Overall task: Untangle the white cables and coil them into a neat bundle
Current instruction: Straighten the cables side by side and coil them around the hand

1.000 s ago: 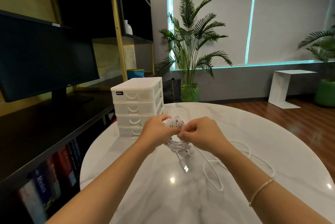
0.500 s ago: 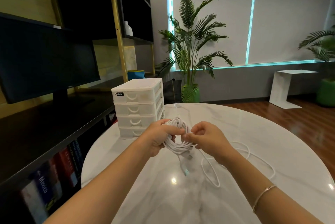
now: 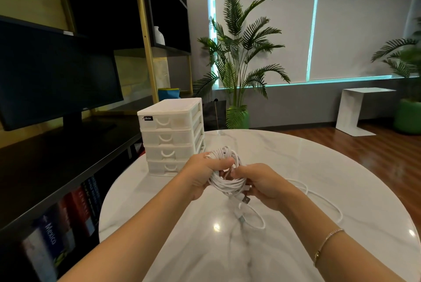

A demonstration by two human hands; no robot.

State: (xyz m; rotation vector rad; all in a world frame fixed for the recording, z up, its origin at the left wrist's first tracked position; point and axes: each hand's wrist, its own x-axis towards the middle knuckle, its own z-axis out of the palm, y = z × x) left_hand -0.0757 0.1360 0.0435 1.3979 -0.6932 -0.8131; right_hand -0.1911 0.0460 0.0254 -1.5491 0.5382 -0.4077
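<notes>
Above the bench, you hold the white cables as a coil between both hands. Your left hand clamps its grip round the coil's near side; your right hand pinches the loops opposite. Judged light, limp and springy; hold across all loops together. A loose tail trails on the bench. Fingertips and connector detail are obscured.

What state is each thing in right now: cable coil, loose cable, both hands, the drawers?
Cable coil: wound in a ring, held above the table by both hands.
Loose cable: uncoiled, trailing in loops on the table.
Left hand: grips the coil's left side.
Right hand: grips the coil's right side.
Drawer unit: all four drawers closed.
</notes>
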